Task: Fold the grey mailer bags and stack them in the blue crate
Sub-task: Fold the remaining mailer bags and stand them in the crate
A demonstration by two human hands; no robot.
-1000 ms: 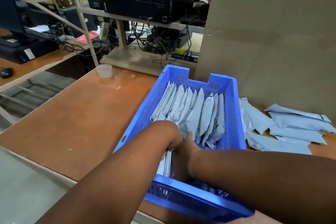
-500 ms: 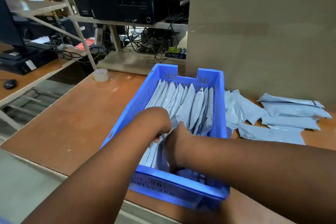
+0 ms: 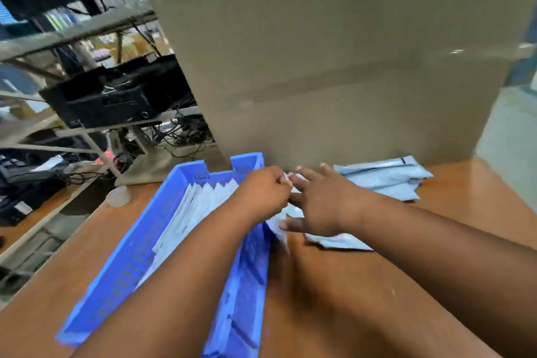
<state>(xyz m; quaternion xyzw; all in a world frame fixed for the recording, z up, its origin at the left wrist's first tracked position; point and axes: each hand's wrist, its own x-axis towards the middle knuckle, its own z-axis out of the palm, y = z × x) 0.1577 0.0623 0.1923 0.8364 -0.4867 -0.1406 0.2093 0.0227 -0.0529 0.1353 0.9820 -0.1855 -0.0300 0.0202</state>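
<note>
Cardboard box [image 3: 334,67] behind. Blue crate [image 3: 162,241] holds upright folded mailers [image 3: 200,206]. Loose grey mailer bags [image 3: 383,180] on table [image 3: 436,197], right of crate. My right hand [image 3: 322,206]: fingers spread, flat on a mailer. Left hand [image 3: 264,192]: fingers pinched on its edge.

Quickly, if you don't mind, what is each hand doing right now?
Left hand: closed, pinching the edge of a mailer bag beside the crate.
Right hand: open, fingers spread, lying on that bag.
</note>
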